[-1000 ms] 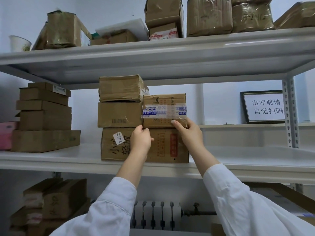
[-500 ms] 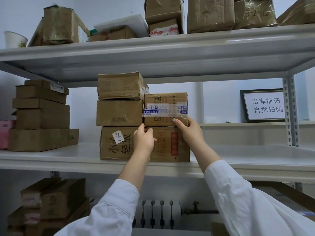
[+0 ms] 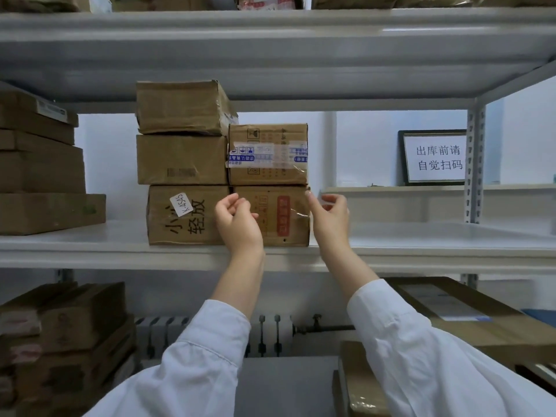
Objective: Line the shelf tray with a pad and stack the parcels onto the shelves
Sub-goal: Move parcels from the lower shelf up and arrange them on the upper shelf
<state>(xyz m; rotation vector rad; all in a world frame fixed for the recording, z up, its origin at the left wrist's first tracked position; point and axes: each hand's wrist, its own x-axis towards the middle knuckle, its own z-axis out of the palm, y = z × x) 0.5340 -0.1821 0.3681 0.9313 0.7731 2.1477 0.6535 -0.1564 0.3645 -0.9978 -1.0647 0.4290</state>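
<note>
A small taped parcel (image 3: 268, 155) rests on the large bottom box (image 3: 210, 216) of the middle stack on the white middle shelf (image 3: 421, 251). To its left two brown parcels (image 3: 182, 133) are piled on the same box. My left hand (image 3: 237, 222) hangs in front of the bottom box, fingers loosely curled, holding nothing. My right hand (image 3: 329, 216) is just right of that box's corner, fingers apart and empty. Neither hand touches the taped parcel.
Another stack of flat boxes (image 3: 42, 170) fills the shelf's left end. A framed sign (image 3: 434, 158) stands at the back right. The top shelf (image 3: 270, 40) hangs low overhead. More boxes (image 3: 66, 335) lie below at left and larger cartons (image 3: 469, 314) at right.
Both hands let go of the taped parcel and dropped back below it. The view moved closer and lower toward the shelf.
</note>
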